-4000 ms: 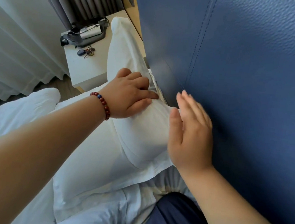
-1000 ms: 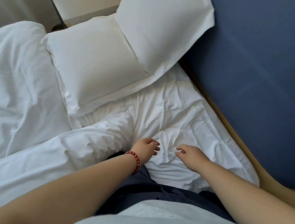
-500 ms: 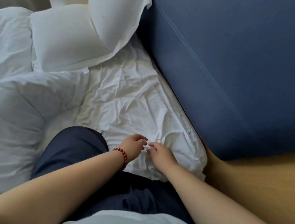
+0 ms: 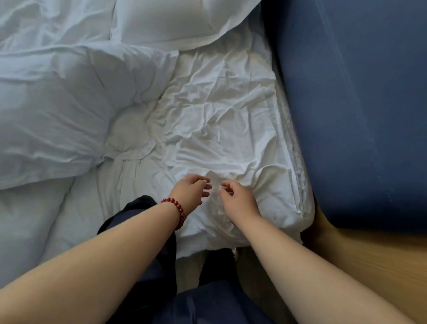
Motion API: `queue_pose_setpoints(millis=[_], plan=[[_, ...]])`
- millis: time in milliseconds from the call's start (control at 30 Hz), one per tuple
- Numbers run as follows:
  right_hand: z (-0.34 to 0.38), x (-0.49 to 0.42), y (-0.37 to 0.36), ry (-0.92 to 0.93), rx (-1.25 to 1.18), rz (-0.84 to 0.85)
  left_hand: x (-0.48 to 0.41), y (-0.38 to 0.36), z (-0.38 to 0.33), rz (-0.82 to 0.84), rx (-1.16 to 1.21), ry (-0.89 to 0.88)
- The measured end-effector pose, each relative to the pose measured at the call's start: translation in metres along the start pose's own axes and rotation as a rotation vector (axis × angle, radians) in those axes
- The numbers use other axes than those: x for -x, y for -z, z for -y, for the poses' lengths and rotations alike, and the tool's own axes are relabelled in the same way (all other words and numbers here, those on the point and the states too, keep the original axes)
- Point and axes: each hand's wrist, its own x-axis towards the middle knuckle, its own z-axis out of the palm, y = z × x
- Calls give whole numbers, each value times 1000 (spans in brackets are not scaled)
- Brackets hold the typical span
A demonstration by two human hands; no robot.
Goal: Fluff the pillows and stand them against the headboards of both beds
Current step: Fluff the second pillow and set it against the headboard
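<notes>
A white pillow (image 4: 179,11) lies at the top of the view, its flanged edge close to the blue padded headboard (image 4: 366,110). My left hand (image 4: 191,191), with a red bead bracelet on its wrist, hovers over the wrinkled white sheet (image 4: 216,115) near the bed's corner, fingers loosely curled and holding nothing. My right hand (image 4: 237,200) is right beside it over the same sheet, fingers also loosely curled and empty. Both hands are far from the pillow.
A bunched white duvet (image 4: 46,111) fills the left side of the bed. A wooden panel (image 4: 378,266) runs below the headboard at the right. My dark blue trouser legs (image 4: 152,260) are at the bottom, one knee on the mattress.
The view has shifted away from the pillows toward the bed's corner. Both hands left the pillow and now hang close together over the sheet.
</notes>
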Motion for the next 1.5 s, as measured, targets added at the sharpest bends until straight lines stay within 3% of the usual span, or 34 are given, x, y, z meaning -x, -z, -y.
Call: queue_pose_setpoints(millis=[333, 767, 1200, 1500], plan=[[32, 36, -81, 7, 33, 64, 38, 84, 70, -15, -43, -51], [180, 87, -313, 124, -181, -46, 81, 357, 138, -105, -20, -246], [298, 50, -388, 199, -294, -129, 41, 477, 81, -150, 24, -417], [352, -9, -400, 87, -192, -515, -21, 535, 14, -137, -120, -552]])
